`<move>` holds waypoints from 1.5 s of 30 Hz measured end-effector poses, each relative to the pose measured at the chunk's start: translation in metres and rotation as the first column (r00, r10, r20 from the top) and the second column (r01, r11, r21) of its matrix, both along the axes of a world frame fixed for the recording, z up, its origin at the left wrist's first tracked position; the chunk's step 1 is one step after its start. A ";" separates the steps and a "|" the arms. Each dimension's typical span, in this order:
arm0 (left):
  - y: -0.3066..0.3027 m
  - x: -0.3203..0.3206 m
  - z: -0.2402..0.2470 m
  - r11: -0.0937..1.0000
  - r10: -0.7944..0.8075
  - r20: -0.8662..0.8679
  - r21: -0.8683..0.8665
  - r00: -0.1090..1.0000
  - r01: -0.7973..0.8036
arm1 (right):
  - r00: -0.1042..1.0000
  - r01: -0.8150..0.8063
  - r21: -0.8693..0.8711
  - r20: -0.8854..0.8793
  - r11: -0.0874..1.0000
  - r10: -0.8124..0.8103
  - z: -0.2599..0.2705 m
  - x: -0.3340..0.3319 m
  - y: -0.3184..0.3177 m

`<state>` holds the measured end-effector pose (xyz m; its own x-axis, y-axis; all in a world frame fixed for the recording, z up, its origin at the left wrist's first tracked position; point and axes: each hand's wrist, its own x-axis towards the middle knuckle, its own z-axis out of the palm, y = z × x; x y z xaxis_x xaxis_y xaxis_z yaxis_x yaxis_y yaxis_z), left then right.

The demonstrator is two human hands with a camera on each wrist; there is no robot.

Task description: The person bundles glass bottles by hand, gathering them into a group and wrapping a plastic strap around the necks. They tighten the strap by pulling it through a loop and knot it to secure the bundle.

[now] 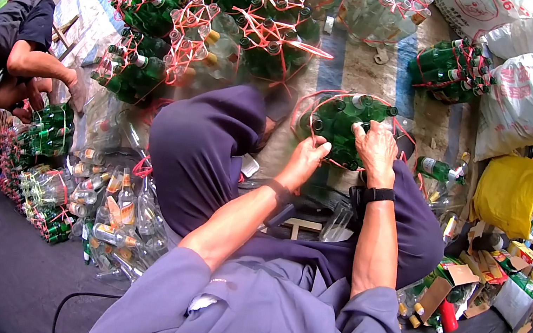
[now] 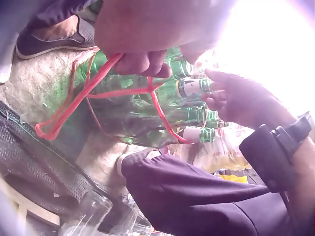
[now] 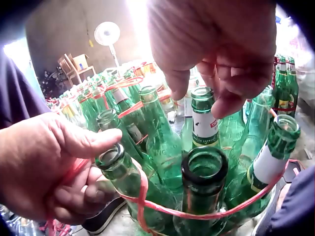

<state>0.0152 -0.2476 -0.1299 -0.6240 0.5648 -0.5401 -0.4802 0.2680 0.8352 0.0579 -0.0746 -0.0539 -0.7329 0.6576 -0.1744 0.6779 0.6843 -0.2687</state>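
Observation:
A bundle of green glass bottles (image 1: pixel 339 124) (image 3: pixel 162 147) stands upright on the floor between my knees, with red string (image 2: pixel 78 98) (image 3: pixel 147 204) looped round it. My left hand (image 1: pixel 308 154) (image 2: pixel 145 63) (image 3: pixel 49 167) grips the red string at the bundle's near left side and holds it taut. My right hand (image 1: pixel 373 146) (image 3: pixel 216 54) (image 2: pixel 236 98) is over the bottle tops, its thumb and fingers curled about the neck of one labelled green bottle (image 3: pixel 204 115) (image 2: pixel 193 87). A black watch (image 1: pixel 379 194) is on the right wrist.
Several tied bundles of green bottles (image 1: pixel 158 12) fill the floor ahead, with one (image 1: pixel 451 71) at the right. Loose clear bottles (image 1: pixel 119 212) lie at my left. White sacks (image 1: pixel 524 98), a yellow bag (image 1: pixel 507 195) and cartons (image 1: pixel 527 266) stand right. Another person (image 1: pixel 16 51) crouches at far left.

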 end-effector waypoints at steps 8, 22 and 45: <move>-0.001 -0.001 0.003 1.000 -0.008 0.025 0.009 1.000 0.008 | 0.997 -0.030 -0.016 -0.069 0.999 0.029 -0.030 0.003 0.004; -0.001 -0.001 0.000 1.000 0.003 0.024 0.012 1.000 -0.004 | 0.999 -0.003 0.069 -0.044 0.998 0.006 -0.038 0.001 0.002; -0.001 -0.002 0.003 1.000 -0.003 -0.003 -0.008 1.000 0.003 | 0.996 -0.005 0.075 -0.084 0.997 0.011 -0.041 0.006 -0.001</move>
<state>0.0134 -0.2482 -0.1265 -0.6238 0.5626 -0.5425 -0.4766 0.2764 0.8346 0.0635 -0.0758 -0.0949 -0.7481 0.6606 -0.0624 0.6495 0.7097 -0.2728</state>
